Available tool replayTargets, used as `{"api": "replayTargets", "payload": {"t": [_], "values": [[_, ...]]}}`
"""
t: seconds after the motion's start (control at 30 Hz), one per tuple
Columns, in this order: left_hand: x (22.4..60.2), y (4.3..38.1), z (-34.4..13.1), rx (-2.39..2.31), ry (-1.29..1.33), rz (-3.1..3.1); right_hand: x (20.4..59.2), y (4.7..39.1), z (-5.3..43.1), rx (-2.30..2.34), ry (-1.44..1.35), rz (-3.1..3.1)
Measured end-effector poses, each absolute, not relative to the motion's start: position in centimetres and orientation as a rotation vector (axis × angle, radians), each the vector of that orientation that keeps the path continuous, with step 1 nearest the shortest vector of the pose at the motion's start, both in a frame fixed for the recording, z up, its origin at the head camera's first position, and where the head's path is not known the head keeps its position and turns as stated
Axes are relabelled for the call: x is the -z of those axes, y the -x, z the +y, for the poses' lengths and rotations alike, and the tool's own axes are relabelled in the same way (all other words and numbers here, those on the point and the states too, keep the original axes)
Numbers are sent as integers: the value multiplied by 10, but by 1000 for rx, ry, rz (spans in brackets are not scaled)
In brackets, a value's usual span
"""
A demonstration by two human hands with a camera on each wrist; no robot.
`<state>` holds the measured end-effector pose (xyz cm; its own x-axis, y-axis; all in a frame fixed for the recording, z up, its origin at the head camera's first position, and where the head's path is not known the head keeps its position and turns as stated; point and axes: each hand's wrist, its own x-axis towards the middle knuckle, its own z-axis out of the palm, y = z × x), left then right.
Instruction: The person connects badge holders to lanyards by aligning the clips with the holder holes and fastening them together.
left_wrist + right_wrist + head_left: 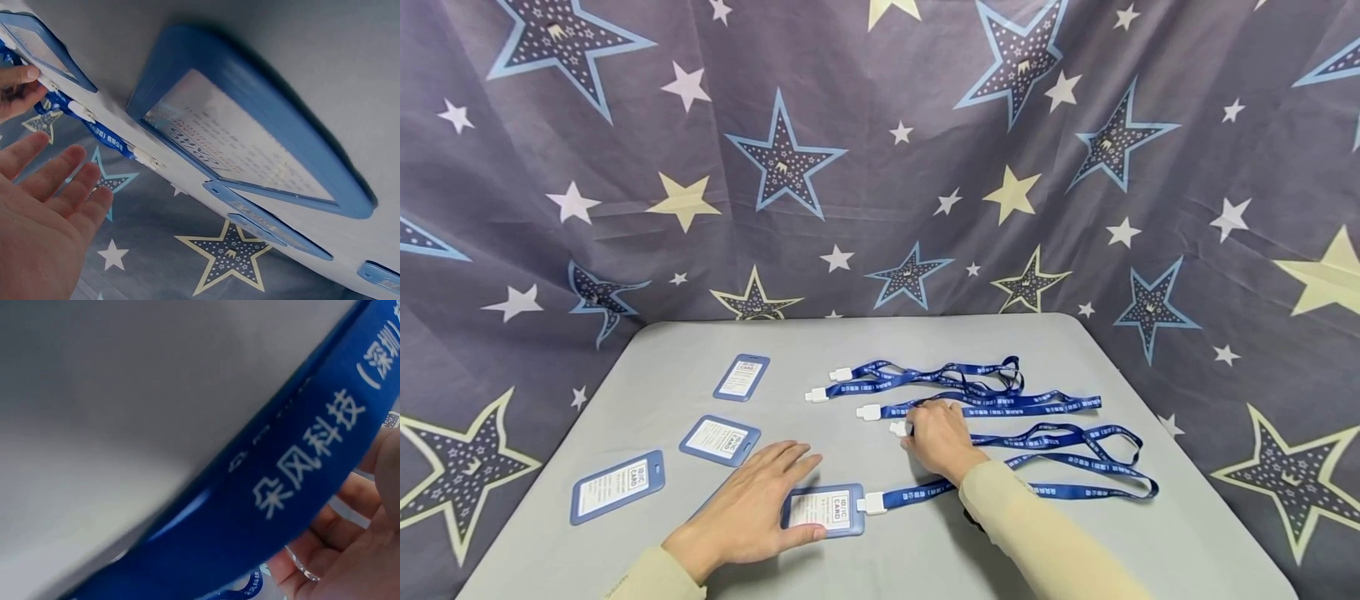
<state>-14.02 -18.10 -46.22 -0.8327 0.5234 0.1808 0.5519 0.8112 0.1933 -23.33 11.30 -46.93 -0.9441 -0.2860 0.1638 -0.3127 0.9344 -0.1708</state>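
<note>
My left hand [752, 500] hovers flat at the table's front with fingers spread, the thumb overlapping the lower edge of a blue badge holder [823, 510]. A white clip [872, 503] on a blue lanyard [917, 494] meets that holder's slotted end. Further right, my right hand [938, 435] pinches another blue lanyard [1000, 439] just behind its white clip [898, 428], which sticks out left of the fingers. In the left wrist view, a second badge holder [250, 144] lies close by; my left hand mostly hides it in the head view. White lettering runs along the near lanyard [300, 456].
Three more badge holders lie at the left: one at the back [742, 377], one in the middle [720, 440], one at the far left [617, 487]. Beyond my right hand lie more lanyards [925, 379], white clips facing left. A star-patterned curtain [880, 167] surrounds the grey table [685, 350].
</note>
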Motion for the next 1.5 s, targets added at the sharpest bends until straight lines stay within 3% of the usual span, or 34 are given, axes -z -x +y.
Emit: {"api": "replayTargets", "payload": {"t": [1.5], "values": [[463, 136, -200, 375, 771, -2912, 458, 214, 125, -367, -613, -2786]]}}
